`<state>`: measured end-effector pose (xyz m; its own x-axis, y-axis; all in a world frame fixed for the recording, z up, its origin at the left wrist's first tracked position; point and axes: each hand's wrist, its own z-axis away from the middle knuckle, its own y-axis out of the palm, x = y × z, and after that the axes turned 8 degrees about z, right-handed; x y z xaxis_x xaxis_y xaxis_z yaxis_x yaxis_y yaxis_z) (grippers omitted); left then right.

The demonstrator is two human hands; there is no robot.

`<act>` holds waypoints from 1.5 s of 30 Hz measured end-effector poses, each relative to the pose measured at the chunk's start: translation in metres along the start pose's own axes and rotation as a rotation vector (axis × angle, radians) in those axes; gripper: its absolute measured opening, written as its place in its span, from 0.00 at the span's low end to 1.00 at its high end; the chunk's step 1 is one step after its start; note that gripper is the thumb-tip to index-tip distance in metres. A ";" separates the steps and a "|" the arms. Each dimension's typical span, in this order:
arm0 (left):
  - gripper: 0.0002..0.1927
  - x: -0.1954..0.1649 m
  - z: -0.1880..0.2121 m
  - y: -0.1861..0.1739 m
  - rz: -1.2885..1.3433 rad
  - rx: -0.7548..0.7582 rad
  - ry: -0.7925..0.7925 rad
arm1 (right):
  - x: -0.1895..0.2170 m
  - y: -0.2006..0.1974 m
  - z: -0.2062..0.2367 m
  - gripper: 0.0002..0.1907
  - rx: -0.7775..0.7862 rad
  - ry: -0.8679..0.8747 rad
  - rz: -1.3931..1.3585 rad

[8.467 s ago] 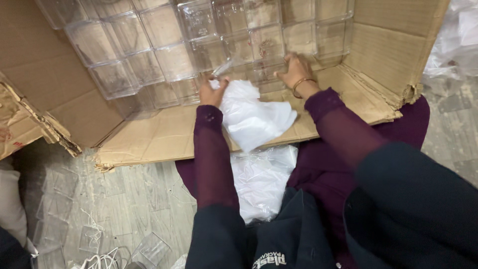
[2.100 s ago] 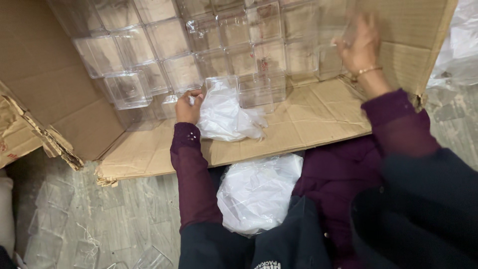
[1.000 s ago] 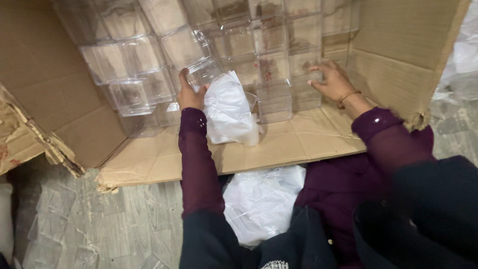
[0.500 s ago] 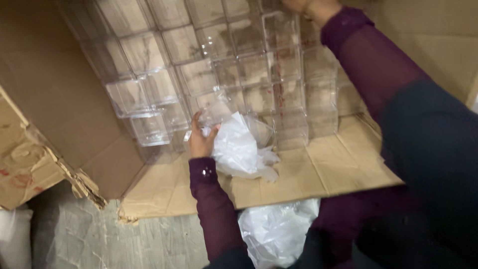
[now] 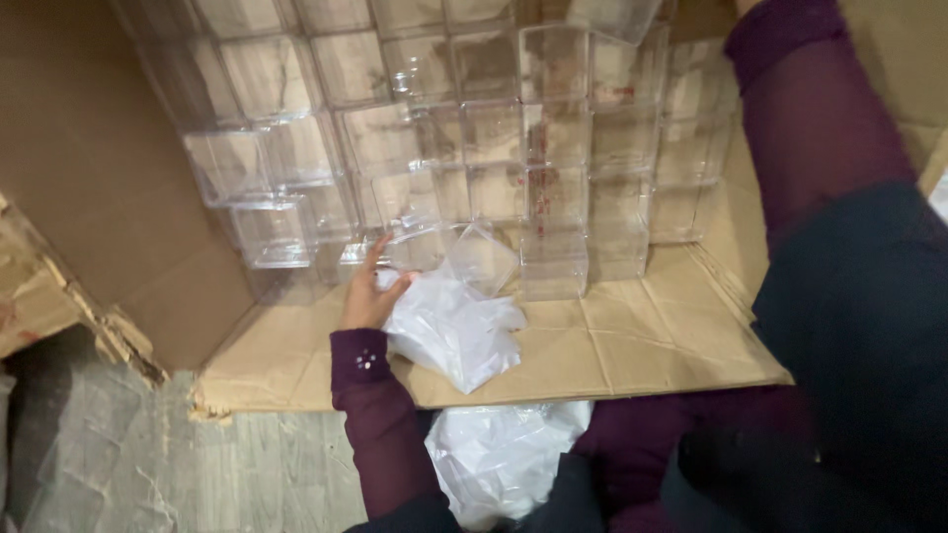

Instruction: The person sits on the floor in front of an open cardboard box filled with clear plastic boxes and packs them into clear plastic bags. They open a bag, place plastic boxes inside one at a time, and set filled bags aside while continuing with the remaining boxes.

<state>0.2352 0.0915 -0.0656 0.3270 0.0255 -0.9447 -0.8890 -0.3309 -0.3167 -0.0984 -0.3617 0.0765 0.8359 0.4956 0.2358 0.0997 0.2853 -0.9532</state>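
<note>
My left hand [image 5: 367,296] rests on the cardboard flap [image 5: 632,341] and grips the edge of a crumpled white plastic sheet [image 5: 454,331]. A tilted clear plastic cube box [image 5: 481,259] lies against the top of that sheet, right by my fingers. Behind it, clear cube boxes [image 5: 553,168] are stacked in rows inside the big cardboard carton [image 5: 109,197]. My right sleeve [image 5: 820,138] reaches up along the right side of the stack; the right hand itself is cut off by the frame's top edge.
A second crumpled white plastic bag [image 5: 504,459] lies in my lap below the flap. A torn cardboard flap [image 5: 49,296] juts out at the left. Grey wood-pattern floor [image 5: 118,454] shows at the lower left.
My right arm has risen from the stack's right side until the hand left the frame at the top. My left hand stayed on the white sheet and sank toward the flap.
</note>
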 end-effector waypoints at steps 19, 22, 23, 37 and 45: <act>0.19 0.024 0.006 0.010 0.090 0.008 -0.081 | -0.040 0.041 0.156 0.54 0.082 -0.212 -0.384; 0.18 0.013 0.004 0.020 0.025 0.058 -0.090 | -0.024 0.063 0.195 0.53 0.246 -0.199 -0.371; 0.17 0.009 0.003 0.024 0.000 0.073 -0.081 | -0.019 0.066 0.205 0.55 0.256 -0.208 -0.387; 0.24 0.018 -0.017 0.022 0.079 0.015 -0.031 | 0.002 0.094 0.263 0.59 0.556 -0.181 -0.368; 0.66 -0.002 -0.115 0.063 -0.546 -0.450 -0.210 | 0.038 0.121 0.246 0.59 0.541 -0.293 0.214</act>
<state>0.2154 -0.0381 -0.0737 0.5766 0.4625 -0.6736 -0.3850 -0.5733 -0.7232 -0.1875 -0.1063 0.0171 0.6179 0.7686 0.1659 -0.4024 0.4903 -0.7731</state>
